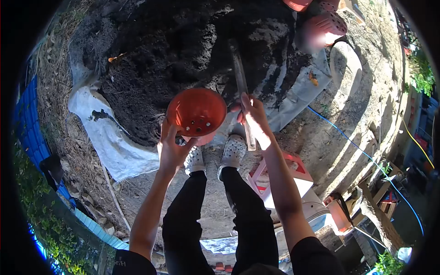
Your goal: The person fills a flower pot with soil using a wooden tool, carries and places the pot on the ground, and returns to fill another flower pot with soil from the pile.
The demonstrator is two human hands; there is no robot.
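My left hand (171,147) grips the rim of an orange-red plastic flowerpot (196,107), tilted so its inside and the drainage holes in its bottom show. Part of another pinkish pot (201,139) shows just below it. My right hand (253,117) is closed around the long, pale handle of a tool (239,73). This handle points away from me over a heap of dark soil (142,82); its far end merges with the soil, so I cannot make out the tool's head. The flowerpot hangs over the near edge of the heap.
The soil lies on a whitish sheet (110,137). Several reddish pots with holes (327,27) lie at the upper right. A pink and white plastic stool (293,176) stands by my right forearm. A blue hose (353,142) crosses the ground on the right.
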